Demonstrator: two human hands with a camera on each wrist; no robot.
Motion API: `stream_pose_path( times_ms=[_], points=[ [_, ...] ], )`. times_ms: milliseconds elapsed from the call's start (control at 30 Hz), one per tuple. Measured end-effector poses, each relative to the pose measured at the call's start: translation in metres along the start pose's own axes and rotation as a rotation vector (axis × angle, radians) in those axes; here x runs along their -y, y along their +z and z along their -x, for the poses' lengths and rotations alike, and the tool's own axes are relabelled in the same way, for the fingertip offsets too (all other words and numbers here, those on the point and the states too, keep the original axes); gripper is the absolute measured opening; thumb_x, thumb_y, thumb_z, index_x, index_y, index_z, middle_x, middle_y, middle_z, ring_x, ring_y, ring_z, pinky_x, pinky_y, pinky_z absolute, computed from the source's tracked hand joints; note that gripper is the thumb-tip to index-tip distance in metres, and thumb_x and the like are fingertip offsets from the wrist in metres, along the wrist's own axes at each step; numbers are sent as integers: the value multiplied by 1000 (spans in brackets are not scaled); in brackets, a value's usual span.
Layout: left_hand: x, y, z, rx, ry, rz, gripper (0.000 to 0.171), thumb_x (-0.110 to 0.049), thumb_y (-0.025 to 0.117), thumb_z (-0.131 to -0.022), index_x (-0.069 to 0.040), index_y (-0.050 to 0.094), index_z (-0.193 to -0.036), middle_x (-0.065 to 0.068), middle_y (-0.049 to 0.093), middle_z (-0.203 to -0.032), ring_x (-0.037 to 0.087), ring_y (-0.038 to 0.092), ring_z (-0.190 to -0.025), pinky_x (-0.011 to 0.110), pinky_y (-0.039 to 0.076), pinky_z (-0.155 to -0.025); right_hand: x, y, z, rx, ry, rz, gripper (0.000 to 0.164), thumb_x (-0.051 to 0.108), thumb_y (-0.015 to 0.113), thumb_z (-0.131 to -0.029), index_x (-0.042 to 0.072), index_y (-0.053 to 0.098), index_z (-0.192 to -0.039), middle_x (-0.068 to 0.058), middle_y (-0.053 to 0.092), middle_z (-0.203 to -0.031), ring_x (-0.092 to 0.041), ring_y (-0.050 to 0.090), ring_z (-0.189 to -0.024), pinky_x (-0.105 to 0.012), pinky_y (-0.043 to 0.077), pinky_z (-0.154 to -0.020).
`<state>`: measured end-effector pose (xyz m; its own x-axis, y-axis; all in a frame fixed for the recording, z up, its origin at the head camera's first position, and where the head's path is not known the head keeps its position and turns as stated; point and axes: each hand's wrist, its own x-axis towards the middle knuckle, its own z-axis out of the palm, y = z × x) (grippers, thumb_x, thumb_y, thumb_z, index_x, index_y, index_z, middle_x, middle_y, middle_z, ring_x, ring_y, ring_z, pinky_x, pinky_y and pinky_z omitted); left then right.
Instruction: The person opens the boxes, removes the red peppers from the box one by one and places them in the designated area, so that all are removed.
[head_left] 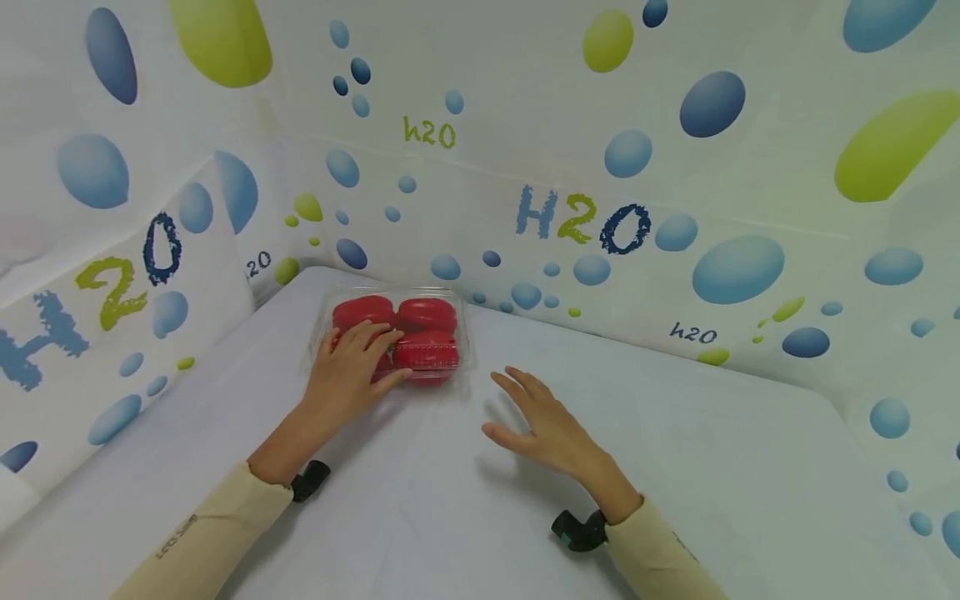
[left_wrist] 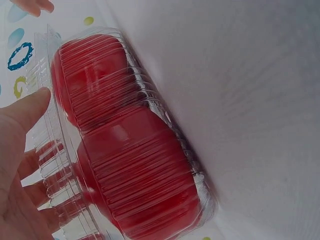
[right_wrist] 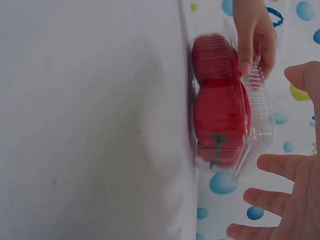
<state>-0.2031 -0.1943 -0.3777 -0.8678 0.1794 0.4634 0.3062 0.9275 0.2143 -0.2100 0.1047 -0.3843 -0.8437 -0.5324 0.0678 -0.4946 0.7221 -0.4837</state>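
Note:
A clear plastic clamshell box (head_left: 467,340) with several red, tomato-like pieces (head_left: 427,315) inside stands on the white tabletop. Its lid appears closed. A green stem mark (right_wrist: 218,142) shows on one red piece in the right wrist view. My left hand (head_left: 347,375) rests over the box's left part, fingers spread across the lid and thumb (left_wrist: 35,107) at its near edge. That hand hides some of the red pieces. To the right of the box, apart from it, my right hand (head_left: 551,429) hovers with fingers spread and holds nothing.
The white tabletop (head_left: 675,467) stretches in front and to the right. A printed sheet (head_left: 450,217) with blue and green drops hangs behind and at the left, close to the box's back. Each wrist carries a black camera (head_left: 579,531).

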Motion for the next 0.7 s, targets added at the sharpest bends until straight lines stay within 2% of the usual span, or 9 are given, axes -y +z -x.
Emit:
stream_pose_path(
  times_ms=[300,467,700],
  points=[
    [-1,0,-2,-12,1,-42,59,-35,77,-83,-8,58,-132,17,55,-134,39,43,-132,65,28,-108,8,6,-8,59,29,-201,74,53,61,-89,27,33,-152,-2,27,-159,-26,25,-146,-62,32,-109],
    [-1,-1,-2,-21,1,-43,59,-35,77,-83,-8,58,-132,17,55,-134,38,44,-131,65,28,-108,12,9,-15,36,11,-288,73,47,65,-89,22,35,-151,-2,31,-155,-25,31,-142,-57,34,-110],
    [-1,1,1,-29,5,-62,60,-36,77,-82,-8,58,-132,17,55,-133,38,45,-131,65,29,-108,16,16,-24,-32,-12,-424,61,28,67,-92,9,43,-145,-13,43,-146,-35,49,-127,-53,47,-100]
  ],
)
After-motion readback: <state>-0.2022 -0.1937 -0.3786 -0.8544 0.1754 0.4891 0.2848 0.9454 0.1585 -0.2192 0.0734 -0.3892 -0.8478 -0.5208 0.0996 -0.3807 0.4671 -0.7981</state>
